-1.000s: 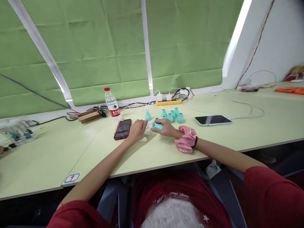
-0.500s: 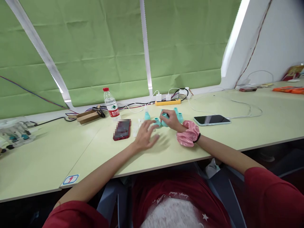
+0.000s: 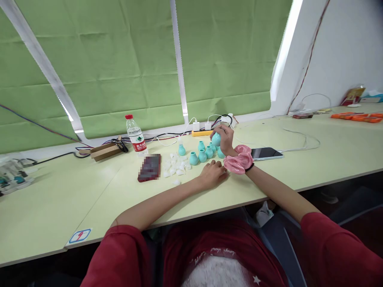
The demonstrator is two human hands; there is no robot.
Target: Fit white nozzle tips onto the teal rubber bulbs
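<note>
My right hand (image 3: 224,138), with a pink scrunchie (image 3: 238,160) on its wrist, is closed round a small teal vase (image 3: 216,139) held just above the desk. Several more small teal vases (image 3: 202,154) stand in a cluster right below and left of it. My left hand (image 3: 213,174) rests on the pale green desk (image 3: 284,171) in front of the vases, fingers loosely curled, nothing visible in it. A scatter of small white pieces (image 3: 175,165) lies to the left of that hand.
A red phone (image 3: 149,168) lies left of the white pieces, a water bottle (image 3: 134,134) and a cardboard box (image 3: 105,149) behind it. A yellow power strip (image 3: 202,132) with chargers and cables runs along the window. A second phone (image 3: 265,153) lies right of the scrunchie.
My right hand moved back over the cluster with a teal vase in it. My left hand left the white pieces, swept right and settled curled on the desk.
</note>
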